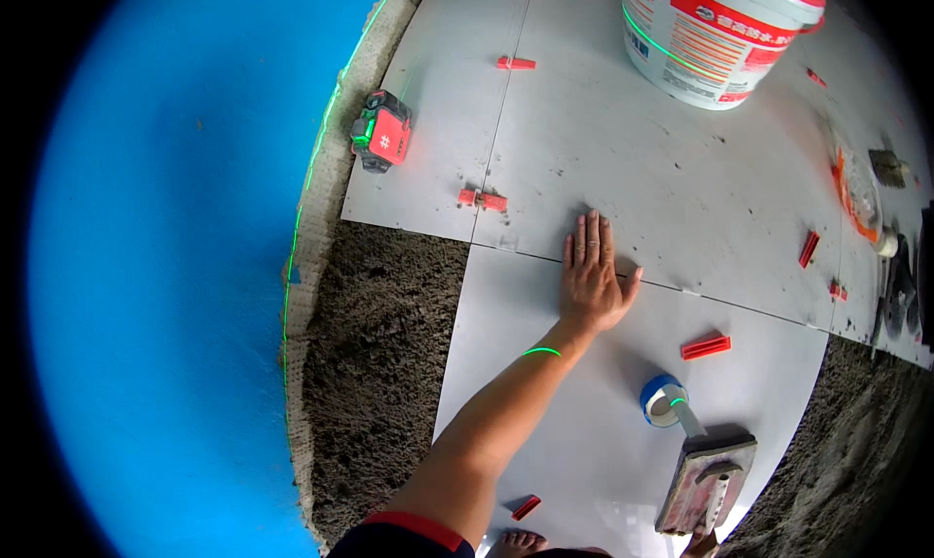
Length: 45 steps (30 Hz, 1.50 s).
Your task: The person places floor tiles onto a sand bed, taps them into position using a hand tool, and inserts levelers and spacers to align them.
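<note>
My left hand (592,281) lies flat, fingers slightly apart, on pale grey tiles (501,344) beside a seam, with a green laser line across my forearm. My right hand (700,543), mostly cut off at the bottom edge, grips the lower end of a rectangular float (706,480) with a pale handle. Just above the float is a blue-rimmed round roll or tub (652,412), with a grey stick (689,417) resting in it. A red wedge (706,348) lies right of my left hand, and another (525,507) near my bare foot (516,545).
A red-and-black laser level (382,130) stands by the left ledge, beside a blue surface (165,266). A white bucket (705,57), red levelling clips (482,200), an orange-and-clear bag (854,193) and dark tools (900,286) sit on the tiles. Rough mortar (379,354) borders the near tile.
</note>
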Available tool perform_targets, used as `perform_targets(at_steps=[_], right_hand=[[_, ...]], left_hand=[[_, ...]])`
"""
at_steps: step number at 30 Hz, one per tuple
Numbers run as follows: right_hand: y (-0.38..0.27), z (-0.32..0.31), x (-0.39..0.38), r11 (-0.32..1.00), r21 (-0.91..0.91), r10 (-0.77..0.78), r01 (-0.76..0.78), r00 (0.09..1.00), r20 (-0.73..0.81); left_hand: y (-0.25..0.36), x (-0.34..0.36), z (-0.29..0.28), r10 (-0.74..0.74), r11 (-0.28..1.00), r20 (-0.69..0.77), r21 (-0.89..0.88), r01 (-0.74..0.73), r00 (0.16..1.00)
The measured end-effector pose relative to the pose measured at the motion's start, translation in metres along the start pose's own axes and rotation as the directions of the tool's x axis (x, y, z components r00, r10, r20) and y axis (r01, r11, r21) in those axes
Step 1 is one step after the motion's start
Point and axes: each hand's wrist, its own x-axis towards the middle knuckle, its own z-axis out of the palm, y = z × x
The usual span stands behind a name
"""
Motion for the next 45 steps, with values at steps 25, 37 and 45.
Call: perform_targets(at_steps=[25, 37, 45], right_hand=[[-0.08, -0.176, 0.258, 0.988, 0.152, 0.077, -0.015, 0.908, -0.412], [-0.075, -0.158, 0.312, 0.997, 0.035, -0.043, 0.072, 0.846, -0.532], [-0.063, -0.208, 0.357, 0.91, -0.132, -0.407, 0.394, 0.782, -0.473]], left_hand=[[0.016, 0.034, 0.027, -0.264, 0.902, -0.083, 0.332, 0.277, 0.961], [0.006, 0.04, 0.027, -0.244, 0.906, -0.11, 0.328, 0.267, 0.964], [0.008, 0.038, 0.03, -0.188, 0.921, -0.131, 0.321, 0.221, 0.973]])
